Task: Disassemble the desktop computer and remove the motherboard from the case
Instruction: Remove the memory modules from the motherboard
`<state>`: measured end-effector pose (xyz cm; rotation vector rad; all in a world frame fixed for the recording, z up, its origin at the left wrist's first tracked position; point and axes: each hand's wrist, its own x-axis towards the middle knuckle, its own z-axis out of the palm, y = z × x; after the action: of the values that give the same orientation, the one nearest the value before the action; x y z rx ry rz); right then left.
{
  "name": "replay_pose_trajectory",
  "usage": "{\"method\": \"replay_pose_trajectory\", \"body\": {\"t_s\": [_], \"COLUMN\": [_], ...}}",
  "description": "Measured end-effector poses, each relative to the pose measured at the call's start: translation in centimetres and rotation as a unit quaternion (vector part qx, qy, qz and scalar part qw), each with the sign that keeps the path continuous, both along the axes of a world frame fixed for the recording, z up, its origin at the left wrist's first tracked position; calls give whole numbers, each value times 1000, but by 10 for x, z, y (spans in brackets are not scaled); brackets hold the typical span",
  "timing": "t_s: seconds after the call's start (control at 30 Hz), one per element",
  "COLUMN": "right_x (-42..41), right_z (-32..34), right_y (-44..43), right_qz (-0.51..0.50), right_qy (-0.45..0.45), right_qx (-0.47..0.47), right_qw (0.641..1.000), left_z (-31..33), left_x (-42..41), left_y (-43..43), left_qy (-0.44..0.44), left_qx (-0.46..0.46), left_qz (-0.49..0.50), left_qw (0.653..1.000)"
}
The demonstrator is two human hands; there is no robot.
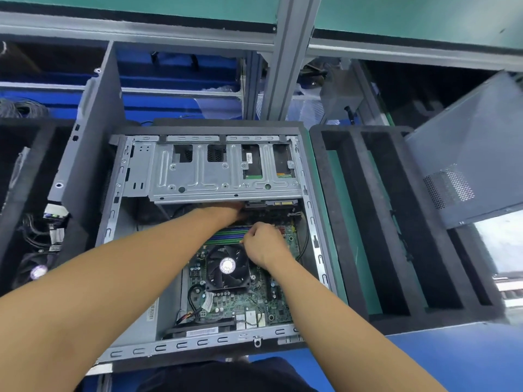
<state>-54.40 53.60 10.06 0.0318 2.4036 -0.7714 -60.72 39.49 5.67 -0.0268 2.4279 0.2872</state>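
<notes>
Left hand [226, 211]: reaches in under the near edge of the drive cage [223, 174]; fingers are hidden beneath the cage, so cannot tell whether it grips anything. Right hand [266, 246]: at the right end of the memory slots [226, 234], back of hand up, fingers curled under; what they pinch, if anything, is covered by the hand itself, so cannot tell. Case [198, 346]: lies on its side, open face up, on a dark foam mat on the blue worktop [424, 363]. Motherboard [243, 302]: green, seated flat on the floor of the case, in its near right part. Black cooler fan [227, 267] sits mid-board, just beside the right hand and touching neither hand. Drive cage spans the far end of the case, above the board. Right of the case: black foam tray [353, 222] with long slots. Beyond it, a grey side panel [467, 148] with a perforated patch leans tilted.
</notes>
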Motion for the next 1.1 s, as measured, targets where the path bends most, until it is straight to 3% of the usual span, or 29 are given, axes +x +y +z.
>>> {"method": "replay_pose_trajectory", "body": {"t_s": [0.23,0.5,0.73,1.1], "right_x": [-2,-2,0,-1], "right_z": [-2,-3,-2,-4], "right_y": [0,0,0,1], "right_qz": [4,10,10,11], "right_qy": [-3,4,5,4], "right_qx": [3,4,-2,0], "right_qw": [1000,1000,1000,1000], "left_z": [15,27,31,24], "left_x": [6,12,12,18], "left_y": [-5,5,11,10], "left_qy": [108,124,70,120], "left_qx": [23,-4,12,40], "left_qz": [-82,-85,-61,-25], "left_qw": [991,989,996,992]}}
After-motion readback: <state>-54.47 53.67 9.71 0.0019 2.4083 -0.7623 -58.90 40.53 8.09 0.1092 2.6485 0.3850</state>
